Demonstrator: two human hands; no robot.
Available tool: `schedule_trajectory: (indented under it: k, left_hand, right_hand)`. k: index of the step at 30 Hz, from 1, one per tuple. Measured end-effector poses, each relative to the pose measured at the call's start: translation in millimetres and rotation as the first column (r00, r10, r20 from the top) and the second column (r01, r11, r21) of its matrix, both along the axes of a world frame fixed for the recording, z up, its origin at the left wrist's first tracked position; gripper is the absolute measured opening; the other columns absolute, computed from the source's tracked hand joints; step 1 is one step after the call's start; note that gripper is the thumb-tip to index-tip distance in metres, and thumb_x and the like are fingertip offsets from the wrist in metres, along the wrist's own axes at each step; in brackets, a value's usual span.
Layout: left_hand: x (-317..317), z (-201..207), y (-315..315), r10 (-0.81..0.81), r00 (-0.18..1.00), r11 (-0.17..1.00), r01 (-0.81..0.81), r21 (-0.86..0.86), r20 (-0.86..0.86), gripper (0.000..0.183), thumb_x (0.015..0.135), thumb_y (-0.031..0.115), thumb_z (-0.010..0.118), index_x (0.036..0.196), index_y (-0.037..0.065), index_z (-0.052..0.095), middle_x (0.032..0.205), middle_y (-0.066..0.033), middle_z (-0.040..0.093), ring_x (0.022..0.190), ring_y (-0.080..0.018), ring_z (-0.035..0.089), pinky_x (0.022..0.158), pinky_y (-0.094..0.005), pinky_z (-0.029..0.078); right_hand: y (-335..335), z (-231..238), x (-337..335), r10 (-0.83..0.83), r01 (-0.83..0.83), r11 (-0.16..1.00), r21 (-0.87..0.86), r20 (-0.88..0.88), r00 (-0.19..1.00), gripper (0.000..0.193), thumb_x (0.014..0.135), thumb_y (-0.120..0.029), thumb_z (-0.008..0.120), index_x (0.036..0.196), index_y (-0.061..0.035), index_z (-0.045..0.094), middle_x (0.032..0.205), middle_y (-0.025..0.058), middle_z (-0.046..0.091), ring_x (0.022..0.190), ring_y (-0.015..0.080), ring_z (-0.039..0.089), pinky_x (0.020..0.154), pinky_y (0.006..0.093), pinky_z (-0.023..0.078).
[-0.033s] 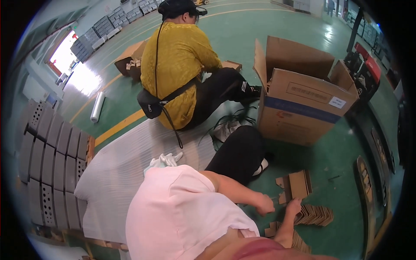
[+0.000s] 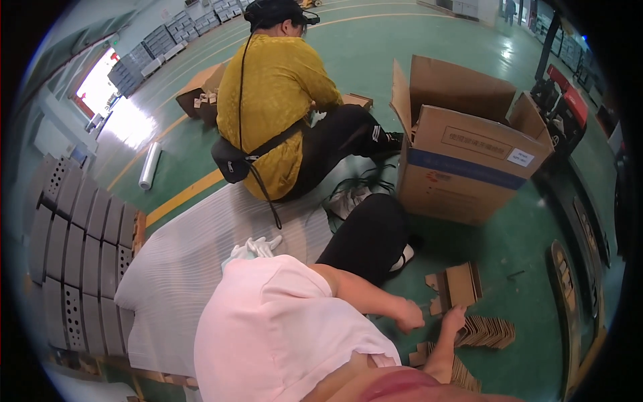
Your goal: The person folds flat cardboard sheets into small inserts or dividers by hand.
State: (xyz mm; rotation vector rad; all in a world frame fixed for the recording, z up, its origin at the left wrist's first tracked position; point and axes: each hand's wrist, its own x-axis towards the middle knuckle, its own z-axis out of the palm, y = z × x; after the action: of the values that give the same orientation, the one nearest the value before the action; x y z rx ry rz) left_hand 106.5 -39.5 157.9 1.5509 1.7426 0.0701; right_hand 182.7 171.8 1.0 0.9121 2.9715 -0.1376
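In the head view, the folded cardboard piece (image 2: pixel 461 286) lay on the right side, just beyond the hands. It was plain brown, with a flat middle panel, a raised strip along its right edge and a notched flap on its left. The right hand (image 2: pixel 454 319) touched its near edge; whether the fingertips pinched it, I could not tell. The left hand (image 2: pixel 408 316) hung just left of it, apart, its fingers curled inward; whether they held anything could not be made out.

A row of nested cardboard pieces (image 2: pixel 492 332) sat beside the right wrist, and a second bunch (image 2: pixel 463 376) lay nearer, partly behind the forearm, limiting room on the near side. Green floor (image 2: pixel 519 301) stretched right to a long dark bar (image 2: pixel 566 301). On the far side, floor separated the piece from a big open carton (image 2: pixel 469 181). The bent black-clad leg (image 2: pixel 367 238) bounded the left.
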Motion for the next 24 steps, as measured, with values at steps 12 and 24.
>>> schedule_trajectory:
  k: [12, 24]
  left_hand:
    - [-23.2, 4.0, 8.4, 0.151, 0.989, 0.986, -0.151, 0.074, 0.009, 0.034, 0.071, 0.024, 0.059, 0.1, 0.005, 0.058, 0.092, -0.0163, 0.062, 0.09, -0.0329, 0.059, 0.074, -0.043, 0.047]
    - [-98.6, 6.0, 32.5, 0.811, 0.424, 0.39, -0.905, 0.168, 0.403, 0.05, 0.078, 0.035, 0.057, 0.113, 0.002, 0.044, 0.105, -0.0199, 0.051, 0.098, -0.0336, 0.052, 0.084, -0.0433, 0.044]
  right_hand:
    - [32.1, 10.8, -14.7, -0.008, -0.055, 0.957, -0.285, -0.213, 0.977, 0.012, 0.071, -0.007, 0.058, 0.082, -0.0013, 0.055, 0.084, 0.0159, 0.059, 0.074, 0.0329, 0.059, 0.063, 0.0404, 0.048]
    - [50.2, 196.5, -30.4, -0.272, -0.268, 0.375, -0.888, -0.381, 0.884, 0.005, 0.076, -0.001, 0.057, 0.081, 0.0003, 0.056, 0.065, 0.0021, 0.056, 0.053, 0.0076, 0.051, 0.048, 0.0195, 0.041]
